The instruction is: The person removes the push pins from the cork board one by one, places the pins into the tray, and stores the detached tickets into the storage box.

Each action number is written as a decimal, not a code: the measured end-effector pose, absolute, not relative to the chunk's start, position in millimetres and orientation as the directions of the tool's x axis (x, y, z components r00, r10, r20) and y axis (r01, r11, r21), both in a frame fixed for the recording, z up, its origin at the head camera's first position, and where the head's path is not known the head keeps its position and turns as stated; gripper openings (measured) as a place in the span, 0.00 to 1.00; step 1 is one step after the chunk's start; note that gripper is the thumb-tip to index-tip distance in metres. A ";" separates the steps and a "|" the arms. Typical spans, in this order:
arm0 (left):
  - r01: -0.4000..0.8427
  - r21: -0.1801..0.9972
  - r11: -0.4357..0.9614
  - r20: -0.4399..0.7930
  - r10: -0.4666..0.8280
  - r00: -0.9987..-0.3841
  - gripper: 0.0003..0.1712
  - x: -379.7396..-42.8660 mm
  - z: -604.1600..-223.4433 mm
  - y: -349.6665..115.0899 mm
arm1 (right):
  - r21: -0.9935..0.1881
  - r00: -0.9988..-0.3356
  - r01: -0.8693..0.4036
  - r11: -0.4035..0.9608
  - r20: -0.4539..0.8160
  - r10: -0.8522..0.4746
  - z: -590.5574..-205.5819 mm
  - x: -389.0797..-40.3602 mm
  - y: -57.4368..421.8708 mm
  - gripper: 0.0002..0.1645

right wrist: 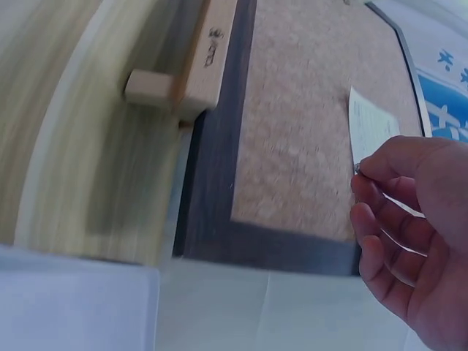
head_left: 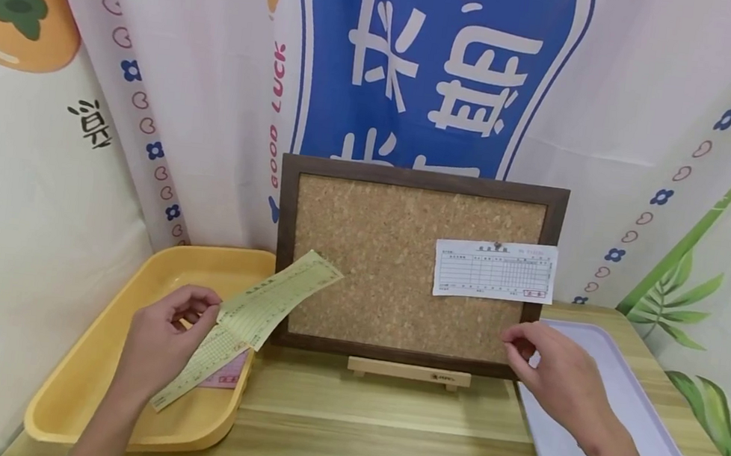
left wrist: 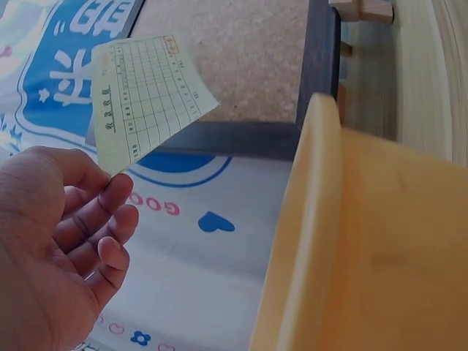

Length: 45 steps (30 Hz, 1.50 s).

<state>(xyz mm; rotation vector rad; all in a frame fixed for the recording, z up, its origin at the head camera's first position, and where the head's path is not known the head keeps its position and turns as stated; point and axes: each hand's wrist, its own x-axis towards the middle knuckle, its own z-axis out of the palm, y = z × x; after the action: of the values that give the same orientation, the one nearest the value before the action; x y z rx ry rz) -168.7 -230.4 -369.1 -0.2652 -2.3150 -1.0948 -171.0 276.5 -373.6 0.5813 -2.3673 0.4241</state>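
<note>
In the head view, my left hand (head_left: pixel 166 337) pinches the edge of a yellow-green receipt slip (head_left: pixel 284 290) between thumb and index finger. The slip (left wrist: pixel 139 99) slants before the board's left edge, its printed grid showing in the left wrist view. A gridded yellow-green length of paper (head_left: pixel 201 367) continues below it over the tray. At the board's lower right, my right hand (head_left: pixel 555 374) pinches a small shiny pin (right wrist: pixel 357 168) between thumb and index fingertips. A white receipt slip (head_left: pixel 494 276) hangs from a pin on the corkboard (head_left: pixel 369 258), overlapping its right frame.
A yellow tray (head_left: pixel 60 381) stands at the left with a pink slip (head_left: pixel 223 377) in it. The corkboard leans on a small wooden stand (head_left: pixel 408 372). At the right lies a pale lilac tray (head_left: pixel 643 433), partly under my right forearm. A printed curtain (head_left: pixel 229 115) hangs behind.
</note>
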 end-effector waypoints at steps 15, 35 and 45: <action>0.324 0.705 0.631 0.504 -0.125 -0.855 0.04 -167.5 -375.6 -268.2 | -0.178 -0.753 -0.417 0.891 0.616 -0.230 -382.6 -162.0 310.5 0.13; 0.183 0.599 0.779 0.454 -0.143 -0.879 0.03 -169.7 -384.1 -290.0 | -0.238 -0.875 -0.293 0.926 0.456 -0.160 -399.9 -165.6 334.5 0.07; 0.156 0.530 0.833 0.405 -0.087 -0.910 0.03 -170.0 -392.5 -299.4 | -0.271 -0.919 -0.262 0.926 0.363 -0.153 -409.4 -167.7 339.0 0.04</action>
<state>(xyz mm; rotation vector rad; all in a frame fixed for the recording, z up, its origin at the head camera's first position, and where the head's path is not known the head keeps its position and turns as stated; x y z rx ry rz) -170.0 -299.4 -392.5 -0.0510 -2.5953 -0.8003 -167.7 339.0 -409.4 0.3049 -2.7456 0.4520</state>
